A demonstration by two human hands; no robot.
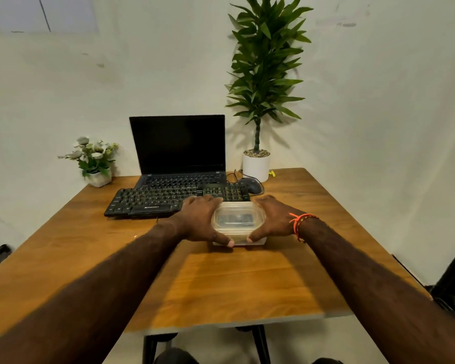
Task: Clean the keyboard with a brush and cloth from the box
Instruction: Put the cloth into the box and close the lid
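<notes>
Two bare forearms reach from the near edge across the wooden worktop [221, 285] toward a clear plastic box [238, 222] with its lid on. Both hands clamp the box between them. One, the left hand [199, 219], wraps the box's left side, its fingers curled over the far left corner and its thumb pressed on the near wall. Its partner, the right hand [272, 219], grips the right side in the same way, fingers over the far right corner and thumb tip on the near wall, just beside the left thumb. An orange thread bracelet [298, 224] circles the right wrist. Something dark shows through the lid, but what it is cannot be told.

Just beyond the box, touching or nearly touching its far edge, lies a black keyboard [153, 199], stretching mostly to the left of the hands. The left hand's fingers overlap its near right part in the view. Behind the keyboard stands an open black laptop [179, 145] with a dark screen. To the right of the keyboard's far end sits a dark mouse [251, 185], its cable looping nearby. At the far right of the worktop stands a tall green plant in a white pot [256, 165]; at the far left, a small white pot of pale flowers [95, 160].
</notes>
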